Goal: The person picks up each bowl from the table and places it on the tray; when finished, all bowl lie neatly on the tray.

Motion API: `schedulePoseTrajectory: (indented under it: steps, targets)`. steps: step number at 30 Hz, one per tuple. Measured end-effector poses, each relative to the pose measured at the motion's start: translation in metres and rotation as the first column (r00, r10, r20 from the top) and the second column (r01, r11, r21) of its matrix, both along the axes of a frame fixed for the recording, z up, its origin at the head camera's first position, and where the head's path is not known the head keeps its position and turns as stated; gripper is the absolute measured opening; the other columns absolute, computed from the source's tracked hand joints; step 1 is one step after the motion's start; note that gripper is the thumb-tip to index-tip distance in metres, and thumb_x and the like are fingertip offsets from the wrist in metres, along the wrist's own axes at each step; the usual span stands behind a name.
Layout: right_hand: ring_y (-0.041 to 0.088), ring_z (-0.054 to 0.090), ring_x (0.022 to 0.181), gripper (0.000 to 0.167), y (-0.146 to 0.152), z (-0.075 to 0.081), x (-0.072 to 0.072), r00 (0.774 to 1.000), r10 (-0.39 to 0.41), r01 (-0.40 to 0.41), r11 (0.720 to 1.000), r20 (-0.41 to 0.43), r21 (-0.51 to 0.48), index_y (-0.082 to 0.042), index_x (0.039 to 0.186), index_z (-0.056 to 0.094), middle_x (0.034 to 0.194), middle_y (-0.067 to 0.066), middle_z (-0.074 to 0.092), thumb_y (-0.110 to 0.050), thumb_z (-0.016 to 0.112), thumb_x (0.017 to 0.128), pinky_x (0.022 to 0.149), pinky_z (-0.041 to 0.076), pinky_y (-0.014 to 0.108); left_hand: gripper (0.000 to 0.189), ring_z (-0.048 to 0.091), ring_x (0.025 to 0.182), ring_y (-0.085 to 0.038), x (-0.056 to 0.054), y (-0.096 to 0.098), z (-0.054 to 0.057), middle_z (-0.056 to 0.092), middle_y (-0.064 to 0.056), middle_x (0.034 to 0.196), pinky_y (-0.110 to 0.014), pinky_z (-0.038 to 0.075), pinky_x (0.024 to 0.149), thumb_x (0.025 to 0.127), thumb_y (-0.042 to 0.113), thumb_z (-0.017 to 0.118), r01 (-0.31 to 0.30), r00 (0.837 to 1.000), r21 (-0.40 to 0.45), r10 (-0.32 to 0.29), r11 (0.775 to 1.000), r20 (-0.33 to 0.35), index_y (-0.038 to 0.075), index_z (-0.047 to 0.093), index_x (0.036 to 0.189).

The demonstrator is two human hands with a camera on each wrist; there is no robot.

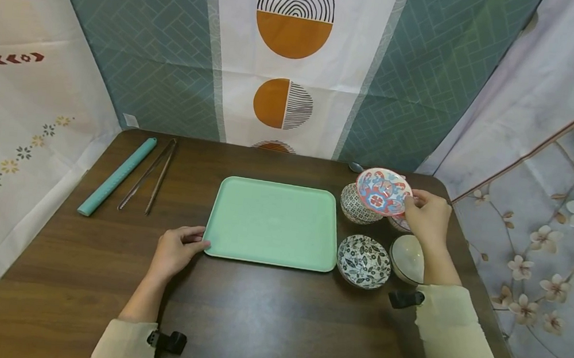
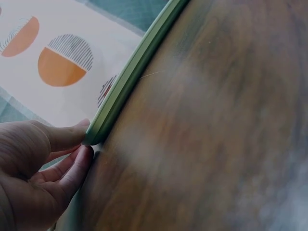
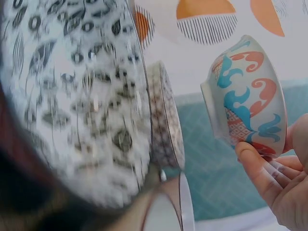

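My right hand (image 1: 427, 215) pinches a red-and-blue patterned bowl (image 1: 383, 191) by its near right rim. The bowl is raised over the other bowls, and its painted outside (image 3: 250, 96) shows in the right wrist view. On the table lies a mint-green rectangular tray (image 1: 272, 224). My left hand (image 1: 178, 252) holds the tray's near left corner between thumb and fingers; the left wrist view shows the fingertips on the tray's edge (image 2: 130, 72).
Right of the tray stand a floral black-and-white bowl (image 1: 364, 261), a pale bowl (image 1: 408, 258) and a small-patterned bowl (image 1: 356, 206). Another bowl is partly hidden beneath the raised one. A spoon (image 1: 355, 167) lies behind them. A teal roll (image 1: 118, 177) and metal chopsticks (image 1: 160, 181) lie left.
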State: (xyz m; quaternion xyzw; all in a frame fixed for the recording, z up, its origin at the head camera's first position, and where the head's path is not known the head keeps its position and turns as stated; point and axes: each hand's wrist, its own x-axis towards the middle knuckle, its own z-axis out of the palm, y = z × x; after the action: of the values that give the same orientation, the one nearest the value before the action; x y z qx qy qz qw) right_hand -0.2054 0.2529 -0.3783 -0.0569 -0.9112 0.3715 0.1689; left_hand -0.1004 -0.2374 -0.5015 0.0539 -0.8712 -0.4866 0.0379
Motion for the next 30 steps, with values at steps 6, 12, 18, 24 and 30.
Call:
schedulePoseTrajectory:
  steps: [6, 12, 18, 24, 30]
  targets:
    - [0.038, 0.064, 0.093, 0.03, -0.033, -0.002, -0.01, 0.998, 0.051, -0.052, 0.998, 0.024, 0.03, 0.004, 0.117, 0.073, 0.092, 0.02, 0.075, -0.012, 0.057, 0.097, 0.075, 0.044, 0.03, 0.036, 0.071, 0.096, -0.033, 0.0, -0.001, 0.0, 0.074, -0.02, 0.101, -0.016, 0.05, 0.069, 0.089, 0.01, 0.079, -0.001, 1.0, 0.01, 0.001, 1.0, 0.004, -0.006, 0.071, 0.12]
    - [0.012, 0.063, 0.052, 0.029, -0.063, -0.011, -0.02, 0.991, 0.13, -0.13, 0.991, 0.014, 0.017, 0.006, 0.114, 0.073, 0.085, 0.02, 0.075, -0.009, 0.057, 0.096, 0.049, 0.045, 0.023, 0.037, 0.071, 0.096, -0.034, 0.0, -0.001, 0.0, 0.073, -0.021, 0.102, -0.016, 0.05, 0.069, 0.09, 0.01, 0.079, 0.005, 1.0, 0.019, -0.006, 1.0, 0.009, -0.006, 0.07, 0.121]
    - [0.01, 0.054, 0.047, 0.028, -0.091, -0.019, -0.026, 0.986, 0.167, -0.166, 0.985, -0.005, 0.055, 0.005, 0.113, 0.074, 0.077, 0.015, 0.075, -0.009, 0.059, 0.094, 0.054, 0.04, 0.029, 0.037, 0.071, 0.095, -0.032, 0.0, -0.001, -0.001, 0.073, -0.02, 0.101, -0.017, 0.051, 0.07, 0.09, 0.011, 0.079, 0.003, 1.0, 0.024, -0.004, 1.0, 0.014, -0.005, 0.07, 0.122]
    - [0.015, 0.065, 0.052, 0.028, -0.12, -0.026, -0.03, 0.968, 0.248, -0.247, 0.969, 0.047, -0.031, 0.007, 0.115, 0.072, 0.079, 0.017, 0.074, -0.008, 0.058, 0.096, 0.048, 0.047, 0.023, 0.037, 0.071, 0.095, -0.032, 0.001, -0.001, -0.001, 0.073, -0.02, 0.101, -0.018, 0.051, 0.069, 0.09, 0.011, 0.079, 0.006, 1.0, 0.027, -0.006, 1.0, 0.023, -0.005, 0.07, 0.123]
    - [0.019, 0.068, 0.057, 0.028, -0.149, -0.036, -0.036, 0.949, 0.304, -0.296, 0.951, 0.09, -0.086, 0.008, 0.117, 0.07, 0.08, 0.018, 0.073, -0.006, 0.057, 0.097, 0.049, 0.049, 0.023, 0.038, 0.071, 0.095, -0.033, 0.001, -0.001, 0.0, 0.073, -0.02, 0.101, -0.016, 0.05, 0.069, 0.09, 0.011, 0.079, 0.004, 1.0, 0.035, -0.005, 0.999, 0.025, -0.005, 0.07, 0.123]
